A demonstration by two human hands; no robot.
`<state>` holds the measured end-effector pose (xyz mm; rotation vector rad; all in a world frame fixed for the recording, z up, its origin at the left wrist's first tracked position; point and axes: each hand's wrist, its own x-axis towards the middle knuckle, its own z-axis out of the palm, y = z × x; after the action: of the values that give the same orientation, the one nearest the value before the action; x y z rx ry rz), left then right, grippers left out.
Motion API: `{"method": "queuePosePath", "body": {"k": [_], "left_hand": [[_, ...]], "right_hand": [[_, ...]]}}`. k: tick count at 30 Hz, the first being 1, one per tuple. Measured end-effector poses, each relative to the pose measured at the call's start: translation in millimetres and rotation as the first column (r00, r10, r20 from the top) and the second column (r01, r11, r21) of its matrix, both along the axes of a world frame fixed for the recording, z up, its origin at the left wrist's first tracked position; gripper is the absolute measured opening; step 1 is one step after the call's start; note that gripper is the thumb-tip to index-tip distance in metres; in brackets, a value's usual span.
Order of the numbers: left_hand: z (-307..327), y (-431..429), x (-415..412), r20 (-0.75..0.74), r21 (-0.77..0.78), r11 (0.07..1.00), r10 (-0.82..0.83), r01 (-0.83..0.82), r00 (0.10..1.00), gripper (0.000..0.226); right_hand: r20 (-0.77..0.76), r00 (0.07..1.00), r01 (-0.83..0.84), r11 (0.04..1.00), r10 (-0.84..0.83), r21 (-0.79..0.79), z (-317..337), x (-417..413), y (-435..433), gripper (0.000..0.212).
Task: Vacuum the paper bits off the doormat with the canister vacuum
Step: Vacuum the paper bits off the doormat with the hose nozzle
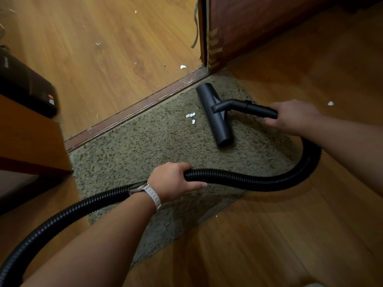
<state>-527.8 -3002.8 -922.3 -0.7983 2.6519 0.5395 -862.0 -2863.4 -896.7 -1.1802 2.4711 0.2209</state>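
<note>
A shaggy olive doormat (132, 150) lies along a dark wooden threshold. A few white paper bits (191, 117) rest on it just left of the black floor nozzle (215, 114), which sits flat on the mat's far right part. My right hand (294, 116) grips the black wand handle (261, 110) behind the nozzle. The ribbed black hose (259, 181) loops from the handle around to the lower left. My left hand (176, 181), a white watch on its wrist, is closed around the hose above the mat's near half.
More paper scraps lie on the wood floor beyond the threshold (182, 67) and right of the mat (330, 103). A door edge (204, 32) stands at the mat's far corner. A wooden furniture corner (31, 137) and a black object (27, 85) sit at left.
</note>
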Motion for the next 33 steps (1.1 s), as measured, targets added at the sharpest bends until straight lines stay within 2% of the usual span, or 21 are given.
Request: {"method": "queuePosePath", "body": {"k": [7,15,21,25,29,33], "left_hand": [[4,2,1,-0.021,-0.005,1.0,-0.016,0.016,1.0,0.062],[7,3,6,-0.018,-0.031,0.997,-0.073,0.073,0.997,0.066],[13,1,16,-0.006,-0.026,0.997,-0.079,0.078,0.997,0.058],[11,-1,23,0.012,-0.038,0.996,-0.084,0.084,0.996,0.061],[10,-3,25,0.015,-0.039,0.996,-0.082,0.083,0.997,0.063],[10,-3,24,0.006,-0.043,0.996,-0.072,0.072,0.997,0.064]], "right_hand": [[0.061,0.998,-0.027,1.0,0.027,-0.004,5,1,4,0.027],[0.083,0.991,-0.109,0.994,0.106,0.029,-4,21,-16,0.021],[0.087,0.969,-0.234,0.972,0.232,0.022,-3,46,-44,0.017],[0.054,0.951,-0.308,0.95,0.306,0.044,2,62,-56,0.016],[0.045,0.953,-0.302,0.952,0.3,0.044,4,61,-54,0.016],[0.05,0.978,-0.205,0.978,0.203,0.047,4,45,-39,0.019]]}}
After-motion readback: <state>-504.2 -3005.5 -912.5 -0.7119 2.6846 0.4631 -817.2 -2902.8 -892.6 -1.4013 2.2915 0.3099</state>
